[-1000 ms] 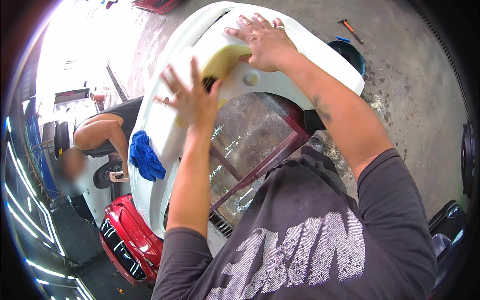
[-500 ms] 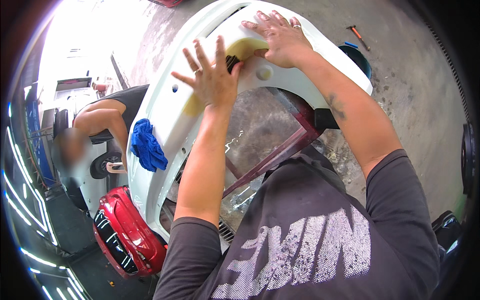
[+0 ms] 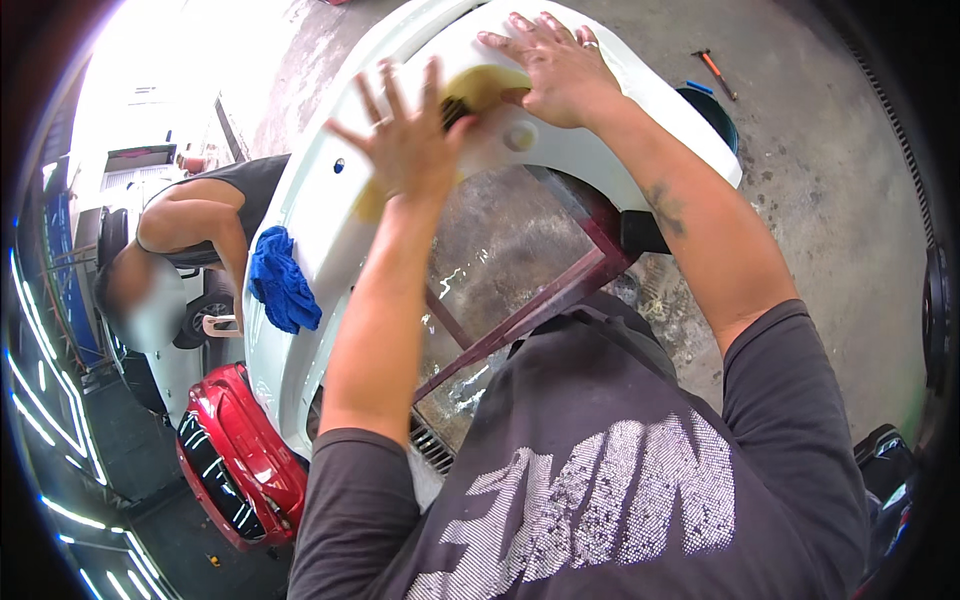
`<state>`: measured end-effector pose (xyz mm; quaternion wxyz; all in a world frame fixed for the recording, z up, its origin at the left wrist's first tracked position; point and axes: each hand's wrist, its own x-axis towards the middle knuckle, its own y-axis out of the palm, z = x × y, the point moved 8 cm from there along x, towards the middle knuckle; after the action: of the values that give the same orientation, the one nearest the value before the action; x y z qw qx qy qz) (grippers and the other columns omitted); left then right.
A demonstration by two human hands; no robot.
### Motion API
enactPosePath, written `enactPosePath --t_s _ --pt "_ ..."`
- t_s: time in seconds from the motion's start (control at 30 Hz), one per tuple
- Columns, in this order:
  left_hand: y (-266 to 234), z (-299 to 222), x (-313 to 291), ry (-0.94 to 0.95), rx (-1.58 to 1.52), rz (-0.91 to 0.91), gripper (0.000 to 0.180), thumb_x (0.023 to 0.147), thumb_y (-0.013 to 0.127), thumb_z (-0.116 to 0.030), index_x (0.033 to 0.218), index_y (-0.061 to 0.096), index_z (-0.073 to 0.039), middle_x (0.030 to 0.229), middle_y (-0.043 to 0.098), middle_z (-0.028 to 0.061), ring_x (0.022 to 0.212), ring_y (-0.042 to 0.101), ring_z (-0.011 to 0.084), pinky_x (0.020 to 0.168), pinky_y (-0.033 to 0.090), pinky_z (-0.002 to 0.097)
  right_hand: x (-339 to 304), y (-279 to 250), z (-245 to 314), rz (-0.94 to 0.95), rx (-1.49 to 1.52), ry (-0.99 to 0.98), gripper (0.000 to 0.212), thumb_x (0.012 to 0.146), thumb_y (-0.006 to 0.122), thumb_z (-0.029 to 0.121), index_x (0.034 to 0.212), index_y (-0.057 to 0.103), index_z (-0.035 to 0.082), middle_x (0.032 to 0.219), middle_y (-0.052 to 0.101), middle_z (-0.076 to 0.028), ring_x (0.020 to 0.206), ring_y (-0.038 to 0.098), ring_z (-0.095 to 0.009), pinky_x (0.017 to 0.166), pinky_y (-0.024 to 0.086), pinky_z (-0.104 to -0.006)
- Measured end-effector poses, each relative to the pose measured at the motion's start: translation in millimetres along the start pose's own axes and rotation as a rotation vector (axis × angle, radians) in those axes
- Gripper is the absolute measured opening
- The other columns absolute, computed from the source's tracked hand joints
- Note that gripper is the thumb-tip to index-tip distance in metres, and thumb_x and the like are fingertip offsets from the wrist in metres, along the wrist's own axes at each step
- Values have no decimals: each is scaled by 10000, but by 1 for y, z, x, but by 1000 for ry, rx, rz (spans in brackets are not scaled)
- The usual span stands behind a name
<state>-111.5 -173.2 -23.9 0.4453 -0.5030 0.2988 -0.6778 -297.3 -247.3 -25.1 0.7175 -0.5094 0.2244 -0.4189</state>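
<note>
A white car bumper point(image 3: 590, 165) curves in front of me, with a yellowish bare patch point(image 3: 485, 86) along its upper part. My left hand point(image 3: 408, 145), smeared by motion, has its fingers spread over the bumper to the left of that patch; whether it touches the surface I cannot tell. Flat on the bumper to the right of the patch lies my right hand point(image 3: 562, 78), fingers apart and holding nothing. Between the two hands show a small dark spot and a round recess point(image 3: 519, 136). A crumpled blue cloth point(image 3: 283, 283) rests on the bumper's left side.
A dark red metal frame point(image 3: 520, 335) stands below the bumper. At the left, another person point(image 3: 195, 220) bends beside the bumper, above a red car bumper point(image 3: 245, 450). A hammer point(image 3: 716, 76) and a dark bucket point(image 3: 718, 118) are on the floor at the right.
My left hand has moved slightly left and up, with its fingers still spread. My right hand has shifted a little up and left. The other person leans lower.
</note>
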Motion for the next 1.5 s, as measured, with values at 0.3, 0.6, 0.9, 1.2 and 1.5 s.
enactPosePath --t_s 0.3,0.6,0.9,1.2,1.5 --pt "-7 15 -25 1 -17 -24 940 959 852 -622 1770 427 -410 1839 318 223 1744 195 494 1247 36 935 3 2 16 2 -18 30 853 1025 820 444 1774 450 276 1885 327 -114 1756 241 -360 1431 185 -616" --pt "-21 92 -116 -120 18 -21 966 922 834 -718 1762 461 -418 1851 256 245 1735 199 515 1204 5 962 15 25 -2 -103 -140 96 805 1058 741 515 1772 373 467 1907 289 -34 1769 220 -323 1423 190 -632" --pt "3 -5 1 38 10 63 984 959 836 -629 1798 368 -417 1857 300 244 1742 168 537 1228 35 957 16 38 -15 -65 -195 136 821 1067 719 592 1778 312 565 1920 252 21 1779 184 -278 1449 170 -594" --pt "-5 6 8 35 -26 75 1099 917 887 -607 1825 293 -437 1889 169 284 1748 142 532 1232 78 952 22 33 1 -62 -213 117 792 1087 684 579 1786 314 548 1920 255 -3 1776 200 -294 1440 183 -600" --pt "-34 66 -71 -61 -36 61 1092 907 887 -640 1818 322 -428 1891 171 275 1737 142 559 1212 66 963 23 36 -8 -112 -214 133 667 1155 480 666 1788 322 526 1919 252 4 1777 192 -297 1441 165 -618"
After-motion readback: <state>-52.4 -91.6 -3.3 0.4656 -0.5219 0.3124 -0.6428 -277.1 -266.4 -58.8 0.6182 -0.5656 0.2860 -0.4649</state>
